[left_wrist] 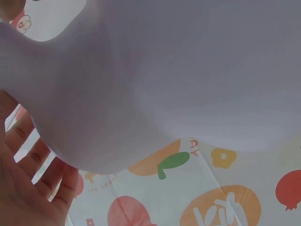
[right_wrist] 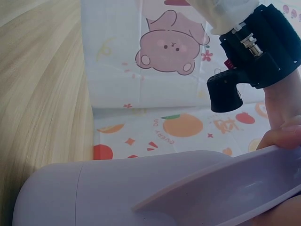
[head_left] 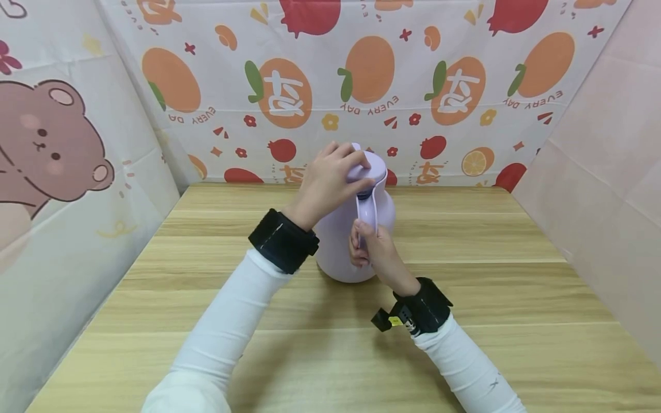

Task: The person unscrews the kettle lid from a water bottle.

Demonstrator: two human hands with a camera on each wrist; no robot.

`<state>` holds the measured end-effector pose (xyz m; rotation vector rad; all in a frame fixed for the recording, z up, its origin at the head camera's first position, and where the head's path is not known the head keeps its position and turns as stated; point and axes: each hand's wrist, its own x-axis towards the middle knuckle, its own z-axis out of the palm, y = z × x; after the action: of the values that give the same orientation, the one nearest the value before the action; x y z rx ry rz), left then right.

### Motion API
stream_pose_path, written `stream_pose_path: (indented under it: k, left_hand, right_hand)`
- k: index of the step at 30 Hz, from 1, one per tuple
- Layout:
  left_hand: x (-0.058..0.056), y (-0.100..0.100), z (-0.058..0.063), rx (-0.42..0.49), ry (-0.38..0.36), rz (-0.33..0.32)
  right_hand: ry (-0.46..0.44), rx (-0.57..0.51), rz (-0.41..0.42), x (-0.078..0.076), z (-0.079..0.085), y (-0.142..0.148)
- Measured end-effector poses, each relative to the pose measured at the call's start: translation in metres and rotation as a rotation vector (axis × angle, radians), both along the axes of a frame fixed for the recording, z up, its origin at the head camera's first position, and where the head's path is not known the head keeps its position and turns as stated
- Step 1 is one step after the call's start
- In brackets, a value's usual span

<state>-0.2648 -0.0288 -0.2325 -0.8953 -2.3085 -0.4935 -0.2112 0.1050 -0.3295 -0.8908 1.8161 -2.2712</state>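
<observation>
A lavender insulated jug (head_left: pixel 338 261) stands upright on the table. Its lid (head_left: pixel 376 167) is under my left hand (head_left: pixel 330 182), whose fingers and thumb curl about the lid's sides. My right hand (head_left: pixel 378 249) grips the lower part of the jug's handle (head_left: pixel 367 211). In the left wrist view the jug's smooth body (left_wrist: pixel 188 70) fills the upper part, with the left hand's fingers (left_wrist: pixel 44 167) at lower left. The right wrist view shows the jug lying across the bottom of the picture, with the handle (right_wrist: pixel 244 188) at right.
The wood-grain table (head_left: pixel 289 355) extends around the jug on every side. Behind it hangs a fruit-printed cloth (head_left: pixel 330 123), close to the jug. A bear-printed cloth (head_left: pixel 57 143) bounds the left side, and a pale cloth (head_left: pixel 609 172) the right.
</observation>
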Motion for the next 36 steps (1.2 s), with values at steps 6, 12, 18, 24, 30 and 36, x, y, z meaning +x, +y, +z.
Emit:
stream_pose_path:
  k: [6,12,18,24,30,36]
  left_hand:
    - [-0.002,0.0,-0.003,0.005,0.033,-0.01]
    - [-0.002,-0.008,-0.005,0.095,-0.08,-0.096]
    - [-0.011,-0.021,-0.019,0.284,-0.189,-0.283]
    - [-0.016,-0.028,-0.027,0.281,-0.202,-0.357]
    - [-0.015,-0.027,-0.021,0.248,-0.203,-0.324]
    - [-0.011,-0.025,-0.015,0.213,-0.202,-0.274]
  right_hand:
    - [0.0,0.004,0.002,0.0,-0.002,0.0]
    - [-0.002,-0.007,0.01,0.001,-0.003,-0.001]
    - [-0.005,-0.035,0.011,0.002,-0.006,0.0]
    - [0.003,-0.043,0.024,0.003,-0.006,-0.001]
    - [0.003,-0.03,0.025,0.002,-0.002,0.0]
    - [0.008,-0.037,0.029,0.0,0.0,-0.001]
